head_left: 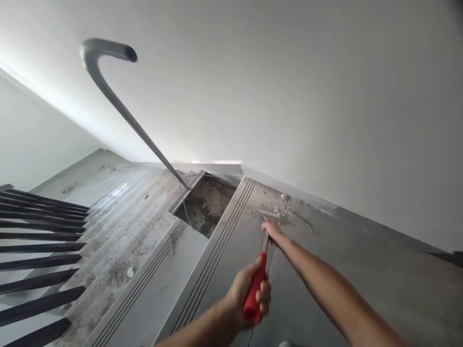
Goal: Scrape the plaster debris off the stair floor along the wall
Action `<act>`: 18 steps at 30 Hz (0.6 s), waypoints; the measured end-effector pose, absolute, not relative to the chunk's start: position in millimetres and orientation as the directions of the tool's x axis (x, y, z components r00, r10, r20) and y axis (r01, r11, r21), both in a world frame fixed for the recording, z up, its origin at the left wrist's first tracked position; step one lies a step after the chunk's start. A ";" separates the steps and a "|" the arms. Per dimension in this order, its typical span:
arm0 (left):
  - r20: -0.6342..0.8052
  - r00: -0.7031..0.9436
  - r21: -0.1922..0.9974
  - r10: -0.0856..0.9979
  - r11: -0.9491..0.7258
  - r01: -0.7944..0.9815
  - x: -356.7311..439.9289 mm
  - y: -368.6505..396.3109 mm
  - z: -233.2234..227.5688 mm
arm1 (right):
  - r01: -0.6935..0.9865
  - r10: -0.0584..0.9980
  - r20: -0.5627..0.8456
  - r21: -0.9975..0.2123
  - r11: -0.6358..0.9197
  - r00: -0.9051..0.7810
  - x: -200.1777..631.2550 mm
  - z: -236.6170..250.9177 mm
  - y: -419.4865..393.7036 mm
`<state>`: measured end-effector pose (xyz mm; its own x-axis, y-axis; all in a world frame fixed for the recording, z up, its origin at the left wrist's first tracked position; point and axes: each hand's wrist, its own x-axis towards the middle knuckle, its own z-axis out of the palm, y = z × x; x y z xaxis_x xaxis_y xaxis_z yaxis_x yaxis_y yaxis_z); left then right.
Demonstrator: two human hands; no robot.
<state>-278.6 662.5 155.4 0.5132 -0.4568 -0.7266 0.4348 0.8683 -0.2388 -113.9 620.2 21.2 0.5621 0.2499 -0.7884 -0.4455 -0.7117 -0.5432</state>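
Note:
A scraper (258, 279) with a red handle slants across the tiled landing (231, 270). My left hand (249, 294) is wrapped round the red grip at its lower end. Farther up, my right hand (272, 230) is closed on the shaft close to the head. The pale, blurred head (269, 215) rests at or just above the floor, beside crumbs of rubble (277, 210) near the wall. Whether its edge touches the tile, I cannot tell.
Left of the landing, dusty stairs (144, 289) descend, with an open hole (210, 202) holding debris in one tread. A bent metal pipe (126, 113) rises from beside the hole. Dark railing bars (39, 260) stand at far left. A white wall (289, 96) borders the landing.

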 end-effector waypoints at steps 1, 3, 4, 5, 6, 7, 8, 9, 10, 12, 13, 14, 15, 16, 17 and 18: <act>-0.719 0.530 -0.235 -0.450 0.875 0.424 -271.3 664.8 158.7 | -0.459 0.259 -0.791 -0.550 -0.698 0.555 -107.1 23.0 621.8; -0.726 0.527 -0.243 -0.442 0.882 0.404 -262.5 667.6 167.2 | -0.488 0.272 -0.800 -0.555 -0.674 0.535 -101.0 25.2 623.1; -0.736 0.507 -0.257 -0.449 0.878 0.404 -262.6 667.6 170.6 | -0.491 0.284 -0.800 -0.562 -0.666 0.529 -102.8 24.9 622.5; -0.749 0.477 -0.269 -0.460 0.869 0.416 -265.1 666.9 172.6 | -0.489 0.296 -0.797 -0.569 -0.661 0.526 -106.5 23.6 621.3; -0.756 0.449 -0.278 -0.477 0.855 0.438 -268.5 666.2 173.2 | -0.480 0.302 -0.790 -0.578 -0.660 0.534 -110.6 21.8 620.0; -0.757 0.428 -0.285 -0.493 0.839 0.464 -270.8 666.2 172.6 | -0.474 0.301 -0.787 -0.578 -0.665 0.538 -113.2 20.0 619.3; -0.750 0.428 -0.281 -0.504 0.829 0.483 -270.7 667.3 171.4 | -0.479 0.297 -0.795 -0.568 -0.669 0.528 -113.0 19.0 619.7; -0.743 0.450 -0.272 -0.496 0.838 0.474 -267.6 669.6 170.3 | -0.478 0.283 -0.798 -0.559 -0.677 0.533 -109.6 19.3 621.3; -0.726 0.489 -0.263 -0.484 0.852 0.453 -261.8 672.8 169.6 | -0.491 0.267 -0.813 -0.538 -0.685 0.518 -103.8 20.9 623.9; -0.679 0.568 -0.273 -0.465 0.879 0.392 -248.3 678.7 169.8 | -0.504 0.248 -0.827 -0.515 -0.693 0.504 -91.1 27.6 629.9; -0.661 0.587 -0.294 -0.467 0.881 0.370 -244.3 680.2 170.4 | -0.509 0.246 -0.831 -0.511 -0.693 0.499 -88.0 31.7 632.2; -0.653 0.582 -0.323 -0.484 0.874 0.365 -243.6 680.3 170.7 | -0.506 0.250 -0.829 -0.515 -0.692 0.501 -88.3 35.5 633.4; -0.656 0.561 -0.345 -0.505 0.862 0.373 -246.3 679.2 170.4 | -0.503 0.256 -0.827 -0.519 -0.691 0.501 -91.8 38.3 633.7; -0.669 0.536 -0.355 -0.516 0.854 0.380 -251.3 677.3 169.2 | -0.502 0.259 -0.827 -0.519 -0.692 0.499 -97.2 39.5 633.0; -0.673 0.511 -0.357 -0.535 0.840 0.410 -256.7 675.5 167.5 | -0.496 0.265 -0.825 -0.523 -0.693 0.500 -102.7 39.4 632.1; -0.667 0.519 -0.337 -0.535 0.837 0.430 -260.6 674.2 166.0 | -0.487 0.272 -0.821 -0.528 -0.696 0.502 -106.3 38.5 631.4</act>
